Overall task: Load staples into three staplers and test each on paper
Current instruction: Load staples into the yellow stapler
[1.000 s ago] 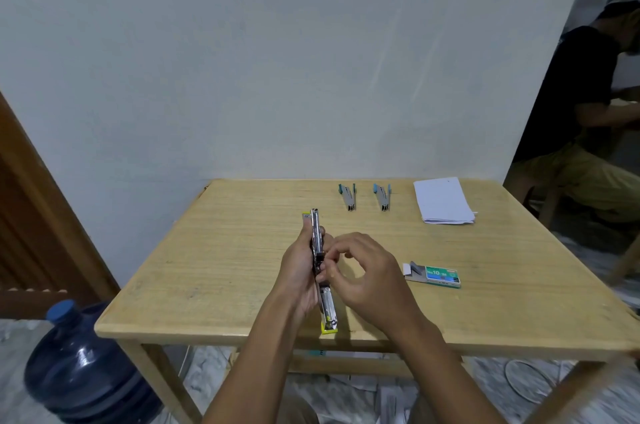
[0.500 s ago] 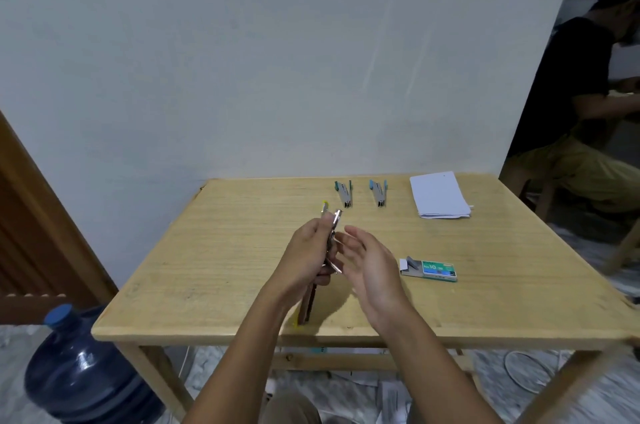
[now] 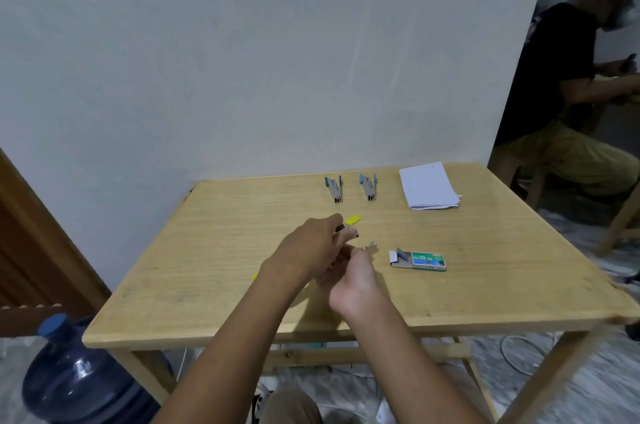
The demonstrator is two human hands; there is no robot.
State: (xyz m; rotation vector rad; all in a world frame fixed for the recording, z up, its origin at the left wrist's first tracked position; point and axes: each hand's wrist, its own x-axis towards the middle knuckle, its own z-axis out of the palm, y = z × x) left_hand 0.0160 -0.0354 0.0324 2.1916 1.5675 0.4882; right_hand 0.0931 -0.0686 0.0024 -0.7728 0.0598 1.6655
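Note:
My left hand (image 3: 311,252) grips a yellow stapler (image 3: 353,220) above the middle of the wooden table (image 3: 207,250); only its yellow end and some metal show past my fingers. Just right of it, my right hand (image 3: 356,280) pinches a small grey strip of staples (image 3: 372,245) at its fingertips. An open green staple box (image 3: 427,261) lies to the right, with staples sticking out of its left end. At the back of the table lie a green-trimmed stapler (image 3: 334,189), a blue-trimmed stapler (image 3: 369,187) and a stack of white paper (image 3: 427,185).
The table stands against a white wall. A blue water jug (image 3: 79,378) stands on the floor at the lower left, beside a wooden door (image 3: 31,233). Another person (image 3: 561,94) sits at the far right, past the table's corner.
The opened stapler, first held lengthwise in both hands, has turned in my left hand. My right hand let go of it, opened, and now has a grey strip at its fingertips.

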